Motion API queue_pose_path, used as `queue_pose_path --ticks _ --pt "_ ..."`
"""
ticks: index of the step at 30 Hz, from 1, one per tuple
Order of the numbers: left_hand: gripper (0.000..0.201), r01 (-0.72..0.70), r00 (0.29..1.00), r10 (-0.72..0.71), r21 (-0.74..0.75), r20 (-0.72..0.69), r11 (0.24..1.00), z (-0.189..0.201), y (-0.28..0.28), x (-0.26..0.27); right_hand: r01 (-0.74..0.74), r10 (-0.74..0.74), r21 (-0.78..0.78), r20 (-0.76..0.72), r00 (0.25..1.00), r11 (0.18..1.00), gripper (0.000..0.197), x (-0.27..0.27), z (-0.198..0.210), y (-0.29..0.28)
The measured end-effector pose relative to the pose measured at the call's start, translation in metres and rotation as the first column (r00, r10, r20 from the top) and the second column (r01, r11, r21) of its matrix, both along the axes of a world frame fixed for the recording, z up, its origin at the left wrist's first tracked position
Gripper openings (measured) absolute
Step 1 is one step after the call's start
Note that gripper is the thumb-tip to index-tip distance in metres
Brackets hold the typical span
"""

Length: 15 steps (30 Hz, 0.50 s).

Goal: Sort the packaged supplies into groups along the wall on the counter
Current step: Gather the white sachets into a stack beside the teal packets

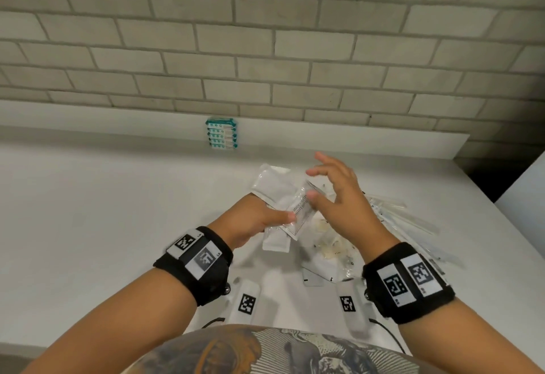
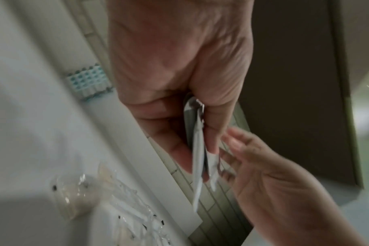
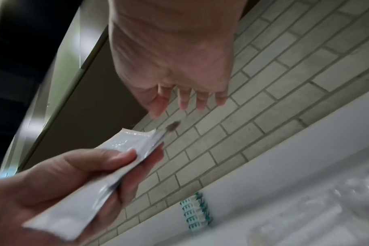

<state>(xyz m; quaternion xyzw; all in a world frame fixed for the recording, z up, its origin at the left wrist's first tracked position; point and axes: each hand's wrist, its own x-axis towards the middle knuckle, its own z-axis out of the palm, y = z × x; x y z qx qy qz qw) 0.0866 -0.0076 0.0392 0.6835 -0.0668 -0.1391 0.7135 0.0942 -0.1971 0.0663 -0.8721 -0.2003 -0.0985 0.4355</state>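
Note:
My left hand (image 1: pixel 259 221) pinches a small stack of flat white packets (image 1: pixel 299 213) above the counter, thumb on top; the top one carries print. The left wrist view shows the packets (image 2: pixel 197 149) edge-on between thumb and fingers. My right hand (image 1: pixel 331 186) hovers just right of them, fingers spread and holding nothing. Seen from the right wrist, its fingertips (image 3: pixel 184 101) hang a little above the stack's (image 3: pixel 107 174) far corner without touching it. A row of teal-and-white packs (image 1: pixel 221 133) stands against the low white backsplash at the wall.
A loose pile of clear-wrapped supplies (image 1: pixel 333 245) lies on the white counter (image 1: pixel 103 211) under my right forearm, with long clear tube packets (image 1: pixel 398 217) to its right. The counter's right edge (image 1: pixel 483 196) drops into a dark gap. A brick wall rises behind.

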Motion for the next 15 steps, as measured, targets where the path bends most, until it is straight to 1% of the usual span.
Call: queue_pose_path --ticks 2,3,5,6,7,8,9,12,13,15 --pt "0.039 0.045 0.998 -0.045 -0.007 0.040 0.999 0.004 0.001 -0.002 -0.061 0.049 -0.158 -0.078 0.996 0.986 0.040 0.003 0.007 0.001" --pt "0.039 0.041 0.998 -0.040 -0.014 0.045 0.999 0.005 0.002 -0.002 -0.056 0.031 -0.189 -0.130 0.991 0.980 0.038 0.004 0.010 0.002" --pt "0.034 -0.009 0.999 0.009 -0.020 0.038 1.000 0.006 0.004 0.000 -0.012 -0.023 -0.160 -0.217 0.976 0.987 0.024 0.005 0.013 0.002" --pt "0.032 -0.037 0.999 0.038 -0.019 0.032 0.999 0.005 0.005 0.001 -0.005 -0.042 -0.197 -0.229 0.973 0.980 0.024 0.005 0.013 0.001" --pt "0.031 -0.058 0.998 0.059 -0.013 0.024 0.998 0.003 0.006 0.000 -0.021 -0.047 -0.284 -0.231 0.972 0.959 0.028 0.004 0.012 0.000" --pt "0.030 -0.068 0.998 0.068 -0.005 0.017 0.998 0.002 0.005 0.000 -0.058 -0.036 -0.363 -0.248 0.968 0.930 0.032 0.003 0.010 -0.001" --pt "0.028 -0.065 0.998 0.065 -0.002 0.013 0.998 0.001 0.005 -0.001 -0.107 -0.010 -0.397 -0.281 0.960 0.911 0.033 0.001 0.007 0.000" --pt "0.025 -0.055 0.998 0.054 0.021 0.009 0.998 -0.003 0.004 0.001 -0.238 0.078 -0.365 -0.401 0.913 0.900 0.032 -0.001 -0.001 0.003" --pt "0.024 -0.067 0.998 0.066 0.021 0.007 0.998 -0.004 0.003 0.002 -0.247 0.084 -0.373 -0.403 0.911 0.894 0.029 -0.001 -0.002 0.002" --pt "0.024 -0.114 0.993 0.114 0.040 -0.002 0.993 -0.004 0.003 0.005 -0.212 0.059 -0.383 -0.373 0.926 0.899 0.024 0.004 -0.002 -0.004"
